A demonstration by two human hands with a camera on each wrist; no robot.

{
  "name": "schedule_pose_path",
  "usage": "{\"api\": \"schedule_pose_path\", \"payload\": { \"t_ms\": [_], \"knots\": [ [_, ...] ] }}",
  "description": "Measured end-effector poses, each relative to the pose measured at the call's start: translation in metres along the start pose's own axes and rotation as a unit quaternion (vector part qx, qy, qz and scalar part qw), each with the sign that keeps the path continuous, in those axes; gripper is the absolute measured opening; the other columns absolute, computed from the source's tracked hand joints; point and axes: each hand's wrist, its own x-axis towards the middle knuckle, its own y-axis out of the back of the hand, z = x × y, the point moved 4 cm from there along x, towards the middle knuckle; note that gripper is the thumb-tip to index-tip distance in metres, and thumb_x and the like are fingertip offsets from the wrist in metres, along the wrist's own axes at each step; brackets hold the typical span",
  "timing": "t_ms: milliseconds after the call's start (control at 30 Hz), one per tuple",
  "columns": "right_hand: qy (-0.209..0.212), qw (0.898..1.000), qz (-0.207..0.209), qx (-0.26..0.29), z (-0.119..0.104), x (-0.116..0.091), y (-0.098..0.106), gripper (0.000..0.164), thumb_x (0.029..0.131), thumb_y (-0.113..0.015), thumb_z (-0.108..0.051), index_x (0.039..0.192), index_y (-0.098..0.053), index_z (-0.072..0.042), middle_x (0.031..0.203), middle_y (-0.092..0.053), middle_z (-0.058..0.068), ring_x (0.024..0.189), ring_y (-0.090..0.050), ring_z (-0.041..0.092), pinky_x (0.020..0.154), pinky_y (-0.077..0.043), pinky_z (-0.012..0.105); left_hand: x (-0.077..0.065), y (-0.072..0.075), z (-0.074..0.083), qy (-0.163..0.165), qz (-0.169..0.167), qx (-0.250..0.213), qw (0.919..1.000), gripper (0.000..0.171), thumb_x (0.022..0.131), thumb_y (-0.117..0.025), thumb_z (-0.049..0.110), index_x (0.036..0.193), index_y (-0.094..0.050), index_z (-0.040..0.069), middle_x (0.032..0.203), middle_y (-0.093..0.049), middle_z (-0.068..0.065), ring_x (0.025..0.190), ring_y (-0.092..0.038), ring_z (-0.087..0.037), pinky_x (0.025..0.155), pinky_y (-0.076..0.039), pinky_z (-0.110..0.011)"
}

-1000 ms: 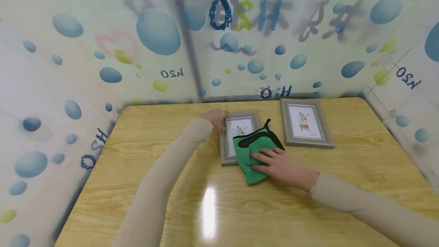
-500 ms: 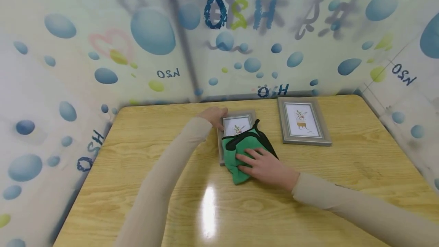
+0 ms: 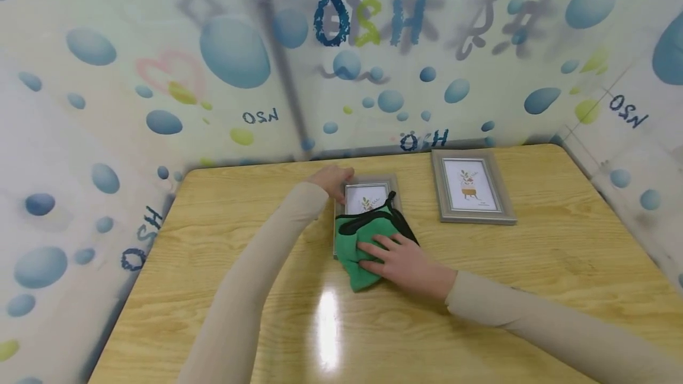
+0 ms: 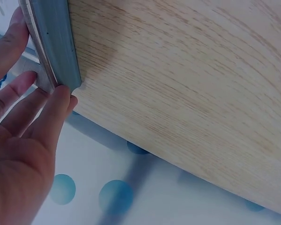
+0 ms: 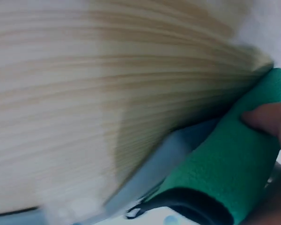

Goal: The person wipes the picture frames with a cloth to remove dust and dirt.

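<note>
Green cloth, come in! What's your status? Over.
Left hand grips picture frame by edge. Right hand presses green cloth over frame's lower part. Second frame apart, not in way.

Bold green on my cloth [image 3: 350, 246], edged in black! Beige on my sleeves [image 3: 496, 302], plain. The left frame [image 3: 376, 179] shows grey-brown, the right frame [image 3: 475, 217] a match, its white print [image 3: 482, 182] dotted with green leaves above an orange-brown block. Yellow wood grain streaks the table [image 3: 405, 336]; blue and lime drops, a pink heart, scatter across the pale wall [image 3: 299, 90].
</note>
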Motion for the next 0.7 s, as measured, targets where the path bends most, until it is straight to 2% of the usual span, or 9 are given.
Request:
{"api": "schedule_pose_path", "payload": {
  "t_ms": [200,367,467,600,700],
  "knots": [
    [0.01,1.0,0.003,0.014,0.026,-0.041,-0.004,0.047,0.08,-0.076,-0.014,0.124,-0.065,-0.027,0.138,-0.05,0.003,0.121,-0.049,0.028,0.095,-0.043,0.043,0.0,0.0,-0.001,0.008,0.0,-0.019,0.9998,0.053,0.073,-0.085,0.016,0.114,-0.053,0.005,0.112,-0.06,-0.015,0.101,-0.055,-0.03,0.086,-0.047,-0.039],
    [0.02,0.999,0.032,0.008,0.04,-0.058,-0.002,0.045,0.077,-0.075,-0.008,0.117,-0.068,-0.027,0.134,-0.054,0.003,0.12,-0.051,0.027,0.097,-0.042,0.041,0.0,-0.001,-0.006,0.021,0.005,-0.03,0.9993,0.054,0.074,-0.085,0.016,0.116,-0.054,0.006,0.114,-0.06,-0.014,0.101,-0.056,-0.028,0.086,-0.047,-0.038],
    [0.013,0.997,0.03,0.063,0.044,-0.057,0.001,0.045,0.077,-0.075,-0.005,0.118,-0.068,-0.024,0.134,-0.054,0.006,0.121,-0.051,0.031,0.098,-0.042,0.044,0.0,-0.001,-0.007,0.024,0.007,-0.034,0.9991,0.053,0.074,-0.085,0.017,0.116,-0.054,0.006,0.113,-0.061,-0.014,0.099,-0.056,-0.027,0.084,-0.047,-0.038],
    [-0.009,0.987,0.003,0.16,0.042,-0.045,0.003,0.046,0.084,-0.072,-0.006,0.127,-0.062,-0.019,0.138,-0.052,0.01,0.124,-0.049,0.035,0.099,-0.042,0.049,-0.001,0.0,-0.005,0.019,0.013,-0.028,0.9993,0.053,0.073,-0.085,0.017,0.114,-0.054,0.005,0.111,-0.062,-0.013,0.098,-0.058,-0.028,0.084,-0.048,-0.038],
    [-0.014,0.982,-0.015,0.189,0.036,-0.029,0.001,0.046,0.09,-0.066,-0.011,0.135,-0.055,-0.017,0.141,-0.05,0.01,0.126,-0.048,0.033,0.1,-0.041,0.047,0.0,0.001,-0.001,0.024,0.008,-0.015,0.9995,0.061,0.073,-0.086,0.019,0.122,-0.053,0.006,0.117,-0.062,-0.013,0.103,-0.059,-0.029,0.088,-0.047,-0.039]
  ]
}}
